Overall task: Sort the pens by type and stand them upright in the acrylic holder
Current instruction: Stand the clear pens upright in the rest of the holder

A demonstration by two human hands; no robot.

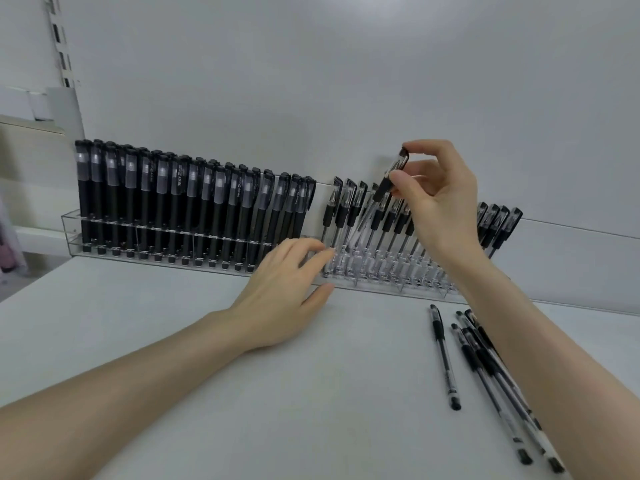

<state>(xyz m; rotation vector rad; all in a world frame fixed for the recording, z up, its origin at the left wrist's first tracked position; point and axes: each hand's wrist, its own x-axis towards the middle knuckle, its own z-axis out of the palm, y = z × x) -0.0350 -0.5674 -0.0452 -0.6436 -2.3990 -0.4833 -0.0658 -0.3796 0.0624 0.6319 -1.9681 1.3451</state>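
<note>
The right hand (438, 199) pinches a clear pen (384, 188) by its cap, tilted toward a free slot. The left hand (284, 289), fingers loosely spread, steadies the acrylic holder (72, 233) at twelve o'clock. Loose pens (485, 368) wait at four o'clock on the table (173, 341).

Left hand (280, 289): bare, no glove, no ring or band to be seen on the fingers.
Left forearm: bare from the wrist to the frame's edge; no sleeve, no watch, no bracelet in view.
Right hand (438, 199): bare, no glove, no ring to be seen; nails short and unpainted where they show.
Right forearm: bare along its whole visible length; no sleeve or cuff, no strap at the wrist.
Clothing: none comes into view.
</note>
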